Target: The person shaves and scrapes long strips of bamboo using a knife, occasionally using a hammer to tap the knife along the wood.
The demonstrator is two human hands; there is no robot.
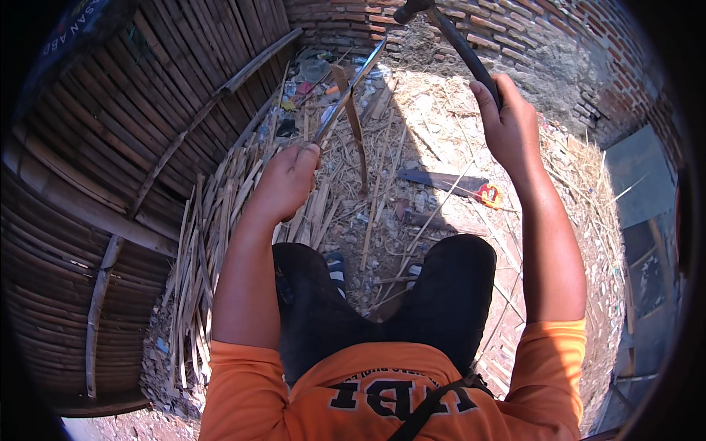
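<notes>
My left hand [285, 182] is closed round the handle of a machete [338, 116], its long blade slanting up and away to the right. A brown bamboo strip [354, 128] crosses the blade around its middle and hangs down toward the ground. Whether the blade is cut into the strip or only lies against it, I cannot tell. Raised at the right, my right hand [511, 121] grips the dark handle of a hammer [463, 51], with its head up near the brick wall. My two hands are well apart.
A handsaw [441, 181] with a red and yellow handle lies on the littered ground. Long split bamboo strips [198, 272] are heaped at the left, below a slatted bamboo wall [95, 132]. A brick wall [507, 37] stands ahead; grey sheets [640, 176] lean at the right.
</notes>
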